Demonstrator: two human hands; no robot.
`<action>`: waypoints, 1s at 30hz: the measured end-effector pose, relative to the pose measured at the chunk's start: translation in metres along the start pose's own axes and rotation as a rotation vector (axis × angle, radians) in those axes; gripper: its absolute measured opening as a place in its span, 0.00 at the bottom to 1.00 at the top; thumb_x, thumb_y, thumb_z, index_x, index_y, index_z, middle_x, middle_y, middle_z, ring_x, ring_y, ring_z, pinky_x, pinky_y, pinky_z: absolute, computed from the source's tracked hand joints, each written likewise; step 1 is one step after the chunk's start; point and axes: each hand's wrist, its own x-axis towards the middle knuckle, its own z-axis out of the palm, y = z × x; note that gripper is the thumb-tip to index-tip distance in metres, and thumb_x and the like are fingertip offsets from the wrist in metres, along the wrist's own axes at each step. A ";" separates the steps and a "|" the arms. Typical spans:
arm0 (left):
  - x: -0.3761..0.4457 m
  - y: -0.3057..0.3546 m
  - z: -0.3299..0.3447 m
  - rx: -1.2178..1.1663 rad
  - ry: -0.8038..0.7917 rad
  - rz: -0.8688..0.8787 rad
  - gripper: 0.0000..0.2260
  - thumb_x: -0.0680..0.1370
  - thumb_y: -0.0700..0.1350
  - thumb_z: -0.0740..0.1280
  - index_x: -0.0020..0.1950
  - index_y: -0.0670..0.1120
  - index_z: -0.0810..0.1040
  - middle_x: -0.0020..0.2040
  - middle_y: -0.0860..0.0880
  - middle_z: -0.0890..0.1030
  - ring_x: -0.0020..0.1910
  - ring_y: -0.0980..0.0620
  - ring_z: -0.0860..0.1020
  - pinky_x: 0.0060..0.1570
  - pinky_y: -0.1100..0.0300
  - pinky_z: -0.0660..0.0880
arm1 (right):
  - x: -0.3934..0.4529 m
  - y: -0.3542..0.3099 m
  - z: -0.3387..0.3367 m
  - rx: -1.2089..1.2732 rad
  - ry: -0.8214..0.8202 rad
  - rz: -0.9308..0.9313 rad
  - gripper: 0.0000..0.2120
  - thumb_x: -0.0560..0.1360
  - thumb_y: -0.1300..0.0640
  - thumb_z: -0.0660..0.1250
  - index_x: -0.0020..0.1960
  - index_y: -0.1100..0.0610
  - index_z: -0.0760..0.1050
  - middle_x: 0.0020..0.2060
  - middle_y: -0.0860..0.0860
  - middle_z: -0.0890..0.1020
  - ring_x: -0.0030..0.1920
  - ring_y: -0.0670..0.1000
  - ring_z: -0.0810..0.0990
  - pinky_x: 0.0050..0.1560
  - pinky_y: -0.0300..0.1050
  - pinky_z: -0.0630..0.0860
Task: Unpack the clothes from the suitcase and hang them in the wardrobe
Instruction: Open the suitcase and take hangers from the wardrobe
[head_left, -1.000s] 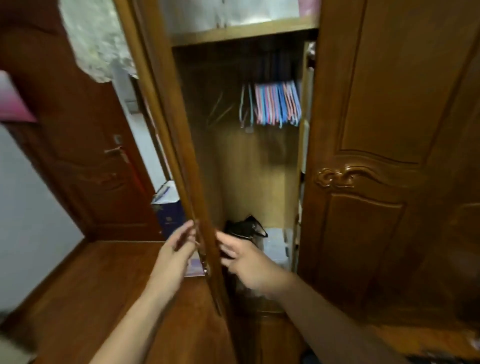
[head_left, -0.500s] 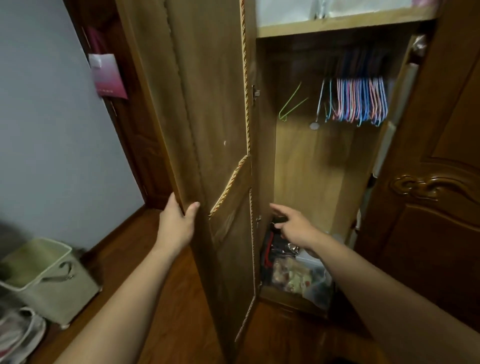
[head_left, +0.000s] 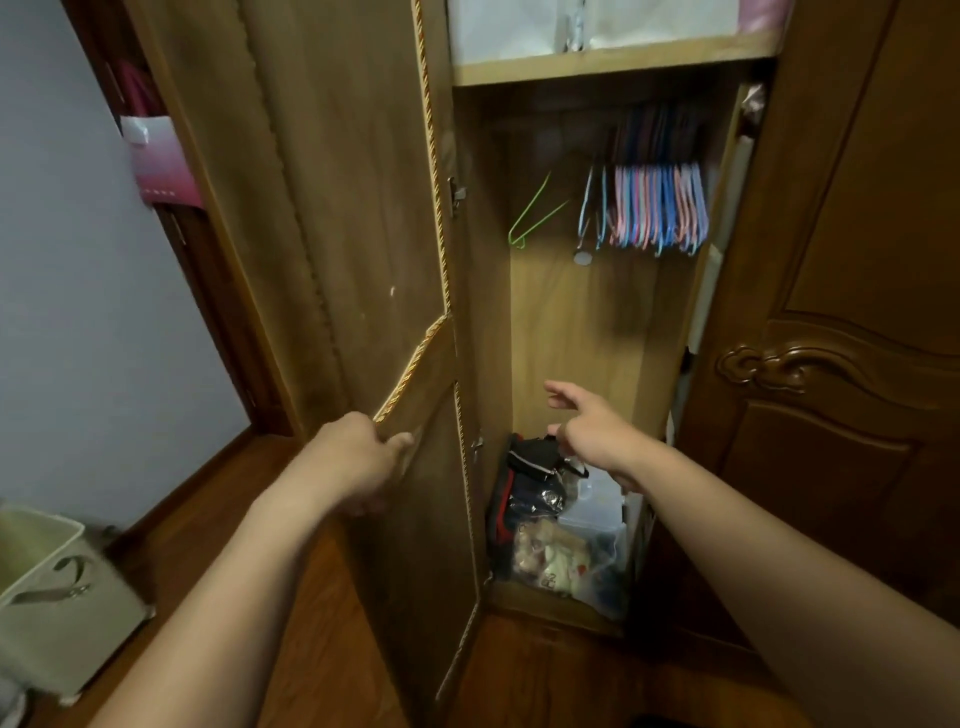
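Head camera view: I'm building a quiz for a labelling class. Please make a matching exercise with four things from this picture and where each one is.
Things:
1. bunch of pink and blue wire hangers
2. lone green wire hanger
3. pale green fabric bin
4. clear plastic bags of stuff

Places:
A. wardrobe bottom
B. floor, far left
C. rail, right end
D. rail, left of the bunch

Pairs: 1-C, 2-D, 3-B, 4-A

Both bare forearms reach forward from the bottom of the view. The left hand (head_left: 358, 457) is raised, knuckles toward the camera, its fingers curled and its thumb pointing right. The right hand (head_left: 592, 426) is held out higher, fingers loosely spread and pointing left, holding nothing.
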 end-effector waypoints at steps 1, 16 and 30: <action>0.005 0.018 0.002 -0.081 -0.052 0.059 0.19 0.82 0.56 0.64 0.46 0.42 0.82 0.37 0.45 0.86 0.36 0.46 0.86 0.44 0.49 0.84 | 0.001 -0.001 -0.009 -0.012 0.015 -0.003 0.35 0.76 0.74 0.58 0.77 0.47 0.63 0.69 0.47 0.71 0.52 0.49 0.81 0.39 0.44 0.78; 0.241 0.256 -0.018 -0.290 0.034 0.415 0.11 0.80 0.50 0.65 0.47 0.43 0.79 0.46 0.43 0.83 0.43 0.42 0.82 0.37 0.54 0.81 | 0.108 -0.093 -0.199 -0.420 0.339 -0.104 0.31 0.80 0.65 0.62 0.79 0.51 0.57 0.73 0.52 0.69 0.66 0.53 0.74 0.53 0.38 0.75; 0.466 0.311 0.015 -0.235 0.188 0.306 0.28 0.82 0.54 0.62 0.78 0.42 0.62 0.73 0.40 0.71 0.73 0.38 0.69 0.69 0.51 0.67 | 0.234 -0.107 -0.220 -0.517 0.382 -0.117 0.29 0.81 0.61 0.64 0.78 0.49 0.60 0.73 0.49 0.69 0.69 0.51 0.72 0.61 0.39 0.71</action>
